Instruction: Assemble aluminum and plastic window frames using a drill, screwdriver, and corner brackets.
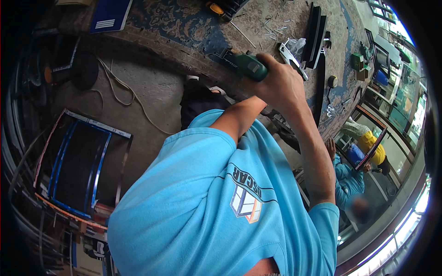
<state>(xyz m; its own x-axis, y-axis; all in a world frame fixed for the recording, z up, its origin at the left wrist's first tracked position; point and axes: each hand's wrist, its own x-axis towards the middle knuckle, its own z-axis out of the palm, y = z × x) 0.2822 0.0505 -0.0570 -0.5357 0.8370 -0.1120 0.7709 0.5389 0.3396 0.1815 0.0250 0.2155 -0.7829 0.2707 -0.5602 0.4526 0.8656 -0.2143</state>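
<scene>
Had the right hand (280, 83) curled snug round a green tool (252, 66), right at the near edge of the worktop (175, 25). Aimed its dark nose left and slightly far, long axis mostly left-right, body sticking out left of the knuckles. Couldn't see the left hand, so couldn't tell its grip.

Dressed in a light-blue short-sleeved shirt (179, 198), printed near frame centre with dark lettering (247, 182) and an angular emblem (246, 205); dark trousers (197, 103) above

Green tool (252, 67) in right hand (281, 83)
</scene>
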